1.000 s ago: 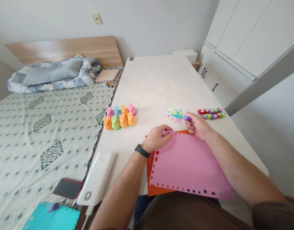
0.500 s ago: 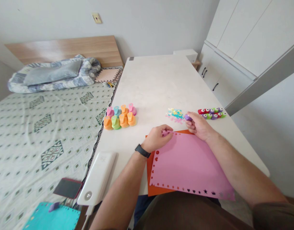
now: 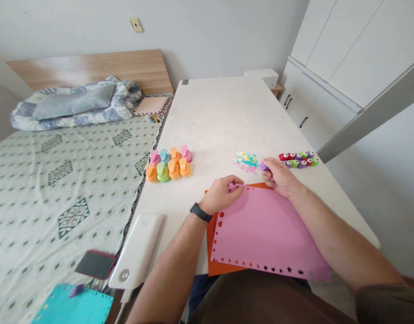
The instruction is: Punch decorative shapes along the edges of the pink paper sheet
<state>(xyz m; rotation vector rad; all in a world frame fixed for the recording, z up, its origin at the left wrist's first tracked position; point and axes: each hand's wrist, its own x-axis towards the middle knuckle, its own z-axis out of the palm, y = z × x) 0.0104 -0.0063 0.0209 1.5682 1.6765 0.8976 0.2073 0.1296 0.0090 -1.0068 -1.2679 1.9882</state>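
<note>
A pink paper sheet (image 3: 264, 229) with shapes punched along its left, lower and upper-left edges lies over an orange sheet (image 3: 211, 245). My left hand (image 3: 223, 193), wearing a black wristband, is closed on the pink sheet's upper left corner, thumb on top and fingers curled at the edge. In my right hand (image 3: 281, 177) is a small purple craft punch (image 3: 265, 166), pinched between thumb and fingers just beyond the far edge of the paper. Beside it lies a pile of tiny blue, yellow and pink paper cutouts (image 3: 246, 161).
Small red, green and purple punches (image 3: 301, 163) stand in rows at the right. Larger orange, green, pink and blue punches (image 3: 173, 168) are at the left. A white power bank (image 3: 139, 252) lies near the table's left edge. A punched turquoise sheet (image 3: 61, 308) is on the bed.
Both hands and the paper keep nearly the same place. The purple punch in my right hand has tilted very slightly.
</note>
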